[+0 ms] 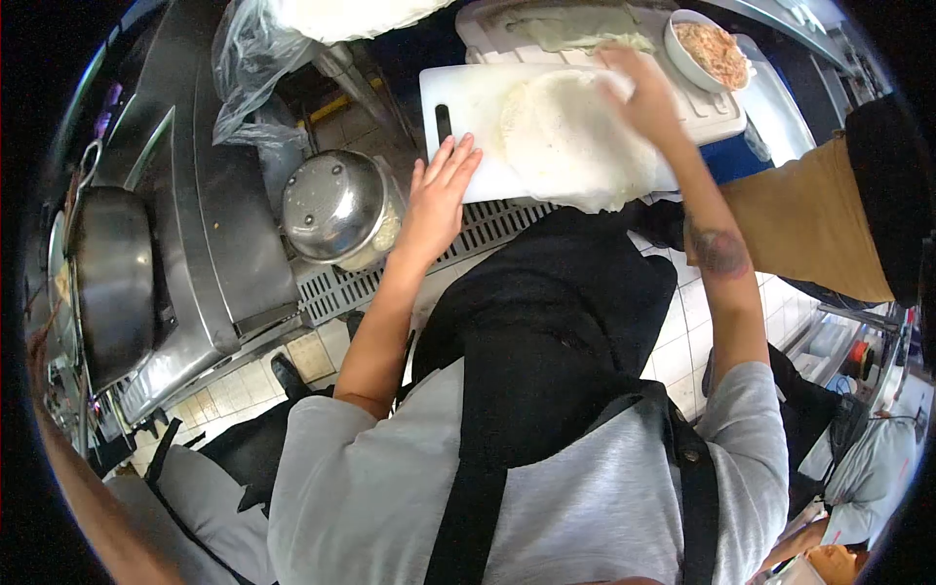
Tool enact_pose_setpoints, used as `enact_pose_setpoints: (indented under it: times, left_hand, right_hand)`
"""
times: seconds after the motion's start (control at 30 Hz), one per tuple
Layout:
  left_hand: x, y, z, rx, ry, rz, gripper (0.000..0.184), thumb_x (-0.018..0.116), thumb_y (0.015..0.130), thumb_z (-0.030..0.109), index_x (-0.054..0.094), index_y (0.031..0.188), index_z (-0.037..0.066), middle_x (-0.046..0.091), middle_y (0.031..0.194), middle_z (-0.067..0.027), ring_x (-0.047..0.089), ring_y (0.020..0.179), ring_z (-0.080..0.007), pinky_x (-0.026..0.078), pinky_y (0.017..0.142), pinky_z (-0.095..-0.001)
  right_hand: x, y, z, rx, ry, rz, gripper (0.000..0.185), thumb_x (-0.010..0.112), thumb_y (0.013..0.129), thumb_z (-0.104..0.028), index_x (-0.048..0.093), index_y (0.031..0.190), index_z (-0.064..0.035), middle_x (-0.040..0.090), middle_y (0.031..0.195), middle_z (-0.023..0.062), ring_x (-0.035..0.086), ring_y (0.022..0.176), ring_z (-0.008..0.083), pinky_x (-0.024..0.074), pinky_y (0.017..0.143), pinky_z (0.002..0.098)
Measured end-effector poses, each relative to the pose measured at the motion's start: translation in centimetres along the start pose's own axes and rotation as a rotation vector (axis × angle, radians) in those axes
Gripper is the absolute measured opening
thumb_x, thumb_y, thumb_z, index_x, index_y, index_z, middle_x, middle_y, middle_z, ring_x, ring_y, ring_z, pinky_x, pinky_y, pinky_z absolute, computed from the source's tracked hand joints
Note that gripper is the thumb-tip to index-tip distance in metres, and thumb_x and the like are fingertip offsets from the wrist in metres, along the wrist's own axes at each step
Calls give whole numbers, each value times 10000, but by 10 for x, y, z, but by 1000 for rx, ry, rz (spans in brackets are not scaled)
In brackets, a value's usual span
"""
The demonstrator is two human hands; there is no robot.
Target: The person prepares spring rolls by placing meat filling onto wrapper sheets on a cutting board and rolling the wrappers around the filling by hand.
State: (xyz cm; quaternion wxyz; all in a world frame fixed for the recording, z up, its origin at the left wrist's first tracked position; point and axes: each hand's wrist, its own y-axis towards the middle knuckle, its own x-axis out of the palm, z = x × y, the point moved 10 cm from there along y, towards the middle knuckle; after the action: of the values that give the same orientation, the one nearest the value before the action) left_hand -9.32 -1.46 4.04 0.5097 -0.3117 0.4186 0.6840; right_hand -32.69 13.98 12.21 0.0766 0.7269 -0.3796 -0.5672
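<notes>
1. One round pale flatbread (575,136) is lying over the right part of the white board (478,97), overhanging its near edge.
2. The left grip (441,200) is resting by the board's near-left corner, fingers spread apart.
3. The right grip (639,97) is showing blurred at the flatbread's far-right side; I cannot tell its closure.
4. A bowl (686,71) is standing at the tray's (710,121) right edge.
</notes>
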Motion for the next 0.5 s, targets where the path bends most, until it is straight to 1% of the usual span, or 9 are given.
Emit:
enact_pose_setpoints:
  times: [0.03,0.07,0.13,0.2,0.27,0.33,0.4,0.43,0.5]
  left_hand:
    - [-2,-1,2,0,-2,0,651,523,819,-117,485,1431,102,370,1576,-51,313,1468,-290,294,1143,-610]
    - [-3,0,2,-2,-1,1,593,515,858,-100,496,1419,92,374,1573,-52,321,1463,-290,301,1137,-617]
    - [-2,2,0,-14,9,-8,642,538,824,-122,491,1425,100,375,1572,-51,320,1463,-290,304,1137,-615]
    - [-4,2,2,-23,-7,-21,656,542,816,-125,488,1428,105,372,1573,-49,318,1465,-288,302,1140,-611]
    - [-4,2,2,-17,-5,-18,650,535,823,-118,486,1430,108,368,1576,-45,315,1466,-285,300,1143,-606]
    - [-3,1,1,-15,-4,-25,644,529,829,-113,484,1432,110,365,1578,-42,314,1467,-282,298,1146,-601]
    - [-2,2,0,-21,-1,-33,637,526,836,-108,483,1432,111,361,1580,-40,315,1466,-280,298,1148,-598]
    - [-3,2,0,-24,2,-31,637,529,838,-106,483,1434,112,361,1580,-40,316,1466,-281,300,1147,-595]
    - [-3,3,0,-21,6,-33,632,533,842,-99,481,1435,112,359,1581,-41,316,1466,-282,302,1146,-594]
  right_hand:
    - [-29,8,37,-128,-81,277,313,754,827,-145,673,1121,-75,660,1201,117,619,1125,315,483,981,376]
    - [-53,15,76,13,-204,300,328,749,835,-217,685,1125,-78,680,1159,134,628,1101,334,484,972,393]
    - [-93,19,173,126,-631,373,445,726,843,-408,696,1126,-66,701,1068,169,631,1091,343,496,940,415]
    - [-111,22,240,466,-936,148,625,688,812,-586,702,1132,-50,703,1074,212,645,1085,360,509,913,425]
    - [-124,20,281,731,-819,-67,694,685,788,-631,700,1147,-37,704,1086,226,660,1069,366,516,901,425]
    - [-123,8,315,815,-735,-180,745,691,765,-659,694,1171,-33,704,1101,232,674,1051,369,522,892,425]
    - [-115,10,344,719,-695,-184,782,707,744,-669,684,1204,-38,703,1118,230,687,1029,368,526,886,425]
    - [-113,7,367,718,-650,-168,793,703,748,-662,666,1240,-41,715,1084,219,697,1002,357,534,863,434]
    - [-113,10,374,749,-647,-180,749,713,739,-643,685,1205,-58,702,1125,211,678,1045,360,526,898,444]
